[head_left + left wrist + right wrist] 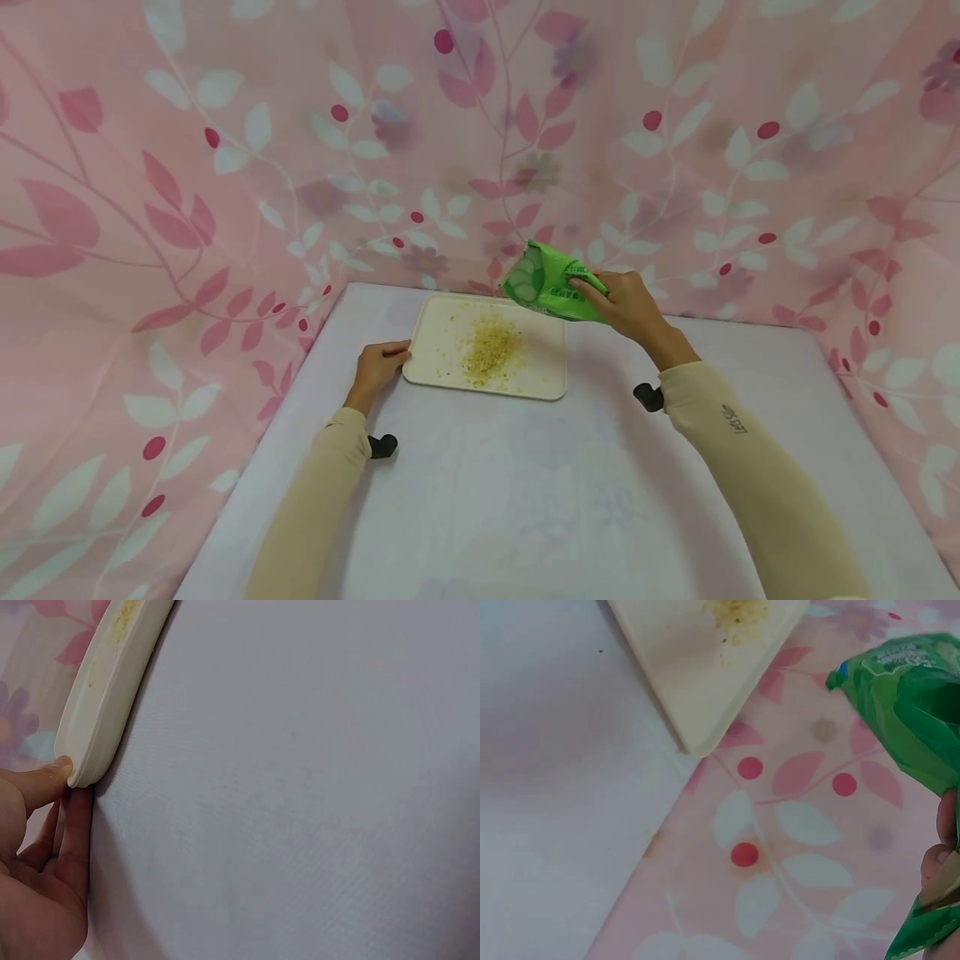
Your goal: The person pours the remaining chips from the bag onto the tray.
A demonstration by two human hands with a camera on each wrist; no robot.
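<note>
A cream rectangular tray (540, 367) lies on the table with a loose heap of yellowish crumbs (492, 348) on it. My left hand (379, 367) pinches the tray's left rim; in the left wrist view the thumb (46, 782) sits on top and the fingers are below. Above the tray's far right corner, my right hand (628, 310) grips a green snack bag (551, 283) printed with cucumber slices. The bag is tilted, one end pointing left over the tray. At the right edge of the right wrist view, fingers (946, 825) wrap the crinkled bag.
A white cloth covers the table (525, 492). Pink curtains (480, 167) with a leaf pattern hang at the back and both sides, close to the table's edges. A dark speck (601, 652) lies on the cloth beside the tray.
</note>
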